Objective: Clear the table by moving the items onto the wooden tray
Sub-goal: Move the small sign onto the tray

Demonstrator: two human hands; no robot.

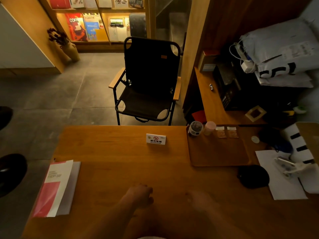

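The wooden tray [217, 153] lies on the right part of the table [131, 169]. Along its far edge stand a clear jar with dark contents [195, 128] and a pink cup [209, 128], with two small sachets [226, 132] beside them. A white no-smoking sign [155, 139] stands mid-table, left of the tray. Booklets [57, 187] lie at the table's left edge. My left hand [140, 195] rests near the front edge with fingers curled and nothing in it. My right hand [201, 201] is beside it, blurred, and I see nothing in it.
A black round object [252, 176] and white paper [279, 180] with a clip-like item lie right of the tray, near a small round disc [255, 139]. A black folding chair [148, 83] faces the table's far side. A cluttered side shelf stands at the right.
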